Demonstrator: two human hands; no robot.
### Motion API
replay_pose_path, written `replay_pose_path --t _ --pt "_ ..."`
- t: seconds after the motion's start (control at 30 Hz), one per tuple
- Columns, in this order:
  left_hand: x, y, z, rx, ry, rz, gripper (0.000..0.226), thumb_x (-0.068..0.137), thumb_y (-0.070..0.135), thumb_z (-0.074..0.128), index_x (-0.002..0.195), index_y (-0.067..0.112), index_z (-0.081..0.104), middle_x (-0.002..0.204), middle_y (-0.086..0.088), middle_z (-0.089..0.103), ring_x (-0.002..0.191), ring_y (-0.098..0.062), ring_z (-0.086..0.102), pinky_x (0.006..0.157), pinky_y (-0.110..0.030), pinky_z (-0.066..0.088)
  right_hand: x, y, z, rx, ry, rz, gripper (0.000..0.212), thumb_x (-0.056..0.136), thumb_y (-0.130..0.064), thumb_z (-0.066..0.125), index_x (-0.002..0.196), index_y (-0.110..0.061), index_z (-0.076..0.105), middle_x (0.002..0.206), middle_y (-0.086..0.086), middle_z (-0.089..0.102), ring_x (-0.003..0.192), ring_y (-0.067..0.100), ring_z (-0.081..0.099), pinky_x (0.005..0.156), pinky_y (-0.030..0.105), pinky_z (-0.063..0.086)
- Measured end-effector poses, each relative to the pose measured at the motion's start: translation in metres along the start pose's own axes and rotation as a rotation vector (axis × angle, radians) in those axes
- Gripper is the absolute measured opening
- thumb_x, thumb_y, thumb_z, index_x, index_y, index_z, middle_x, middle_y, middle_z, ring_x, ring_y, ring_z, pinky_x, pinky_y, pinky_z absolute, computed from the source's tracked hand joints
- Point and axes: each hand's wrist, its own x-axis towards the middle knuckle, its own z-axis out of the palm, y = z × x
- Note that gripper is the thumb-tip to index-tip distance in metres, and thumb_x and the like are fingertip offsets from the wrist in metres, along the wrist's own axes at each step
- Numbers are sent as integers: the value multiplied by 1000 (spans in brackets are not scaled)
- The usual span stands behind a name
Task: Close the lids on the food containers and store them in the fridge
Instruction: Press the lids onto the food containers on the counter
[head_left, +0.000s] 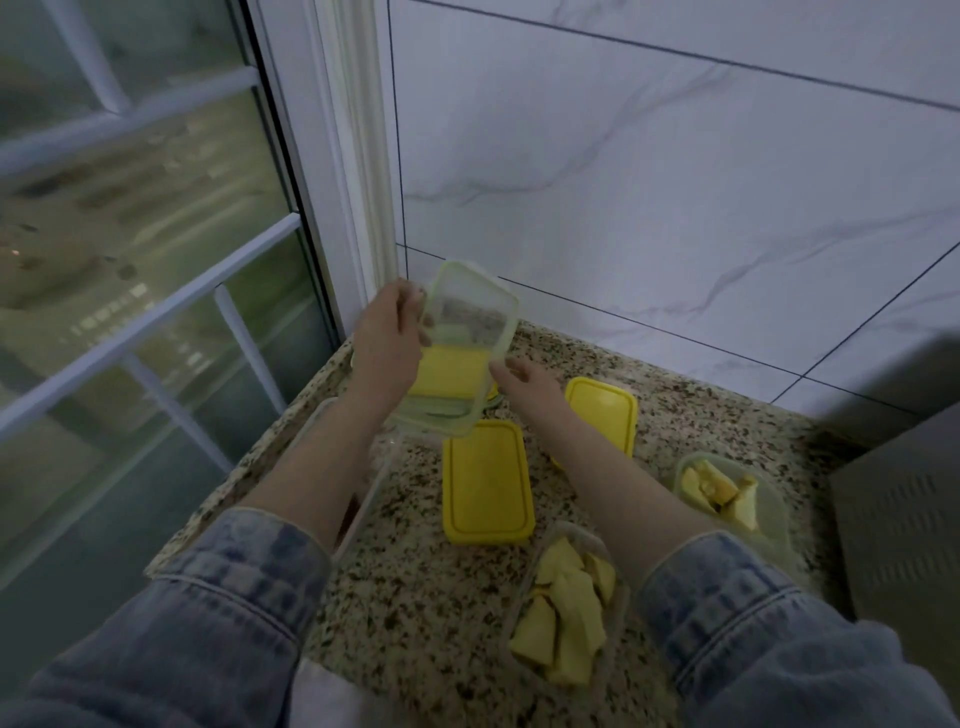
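Left hand (387, 338) grips a clear, lidless container (457, 348) by its left rim, fingers curled over the edge, holding it tilted up off the surface (415, 597) at the far left corner by the window (140, 260). Right hand (524, 382) is just below the container's lower right edge, fingers loosely extended; I cannot tell whether it touches the wall. The held container looks empty or nearly so, though motion blur hides the bottom.

Handling judgement: thin translucent plastic, light, walls that probably flex under a squeeze. I take it by opposite rims, not mid-wall.

Two yellow lids lie flat on the surface: one in the middle (488, 483), one farther right (602, 415). A third yellow patch shows through the held container; I cannot tell what it is. The lids look stiff at the rim and flat, so they should seat by pressing the corners.

Two open containers hold yellow food pieces: one near, beside my right sleeve (566, 618), one right (727, 493). These are heavier and can spill; lift them level with two hands, after lidding. Nothing is lidded yet. The fridge is not in view.
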Motion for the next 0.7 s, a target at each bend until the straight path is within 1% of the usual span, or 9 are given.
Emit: replay_pose_path --t 0.07,0.13,0.2,0.27,0.33,0.43,0.53,0.63,0.7 --pt "-2 1 -7 -96 1 -118 20 102 19 36 103 9 53 75 -5 58 55 -11 52 43 -14 45 -7 -2 2 16 -20 -8 56 95 -43 50 140 -10 44 139 9 50 118 26 54 95 39 48" --pt "-3 -3 -15 -102 0 -191 22 102 19 36 103 7 55 82 -12 60 55 -11 51 39 -9 41 -14 -3 5 80 -38 -16 49 95 -37 53 132 -5 51 124 13 60 96 22 62 80 33 52" --pt "-2 -6 -23 -65 -7 -258 25 101 20 38 100 3 57 85 -14 59 55 -11 50 41 -13 43 -20 -5 10 147 -35 14 51 92 -34 59 131 -2 50 111 14 64 84 22 65 68 28 54" --pt "-2 -11 -32 -2 -22 -285 29 100 22 41 89 2 57 76 -12 56 50 -8 49 40 -14 41 -25 -6 14 151 -25 78 55 88 -35 64 131 -2 49 106 17 66 86 26 67 66 31 57" --pt "1 -19 -44 90 -60 -289 36 97 24 46 64 10 44 60 -4 42 41 -6 42 38 -14 34 -30 -9 22 105 -38 127 53 86 -36 67 122 0 56 98 18 67 81 26 68 67 32 60" --pt "8 -33 -65 236 -226 -360 44 89 24 57 57 17 28 55 0 26 47 -14 26 47 -24 24 -43 -15 36 71 -60 180 43 83 -36 70 101 3 65 78 14 64 67 21 66 58 27 59" --pt "14 -43 -87 394 -365 -402 33 83 23 67 62 13 43 63 -7 40 51 -16 33 47 -27 25 -56 -18 56 50 -51 218 39 81 -32 73 92 5 67 68 13 62 55 18 64 50 26 58" --pt "13 -54 -107 453 -440 -376 24 81 22 69 72 10 52 74 -13 48 59 -20 44 50 -29 30 -65 -24 84 -4 -24 247 33 81 -30 74 71 -1 62 62 13 60 53 21 64 58 34 61" --pt "11 -63 -115 438 -456 -368 21 82 22 69 74 8 56 76 -14 50 67 -22 49 58 -29 36 -69 -24 100 -50 18 277 36 81 -30 74 63 -4 57 62 13 60 66 31 67 72 44 60"
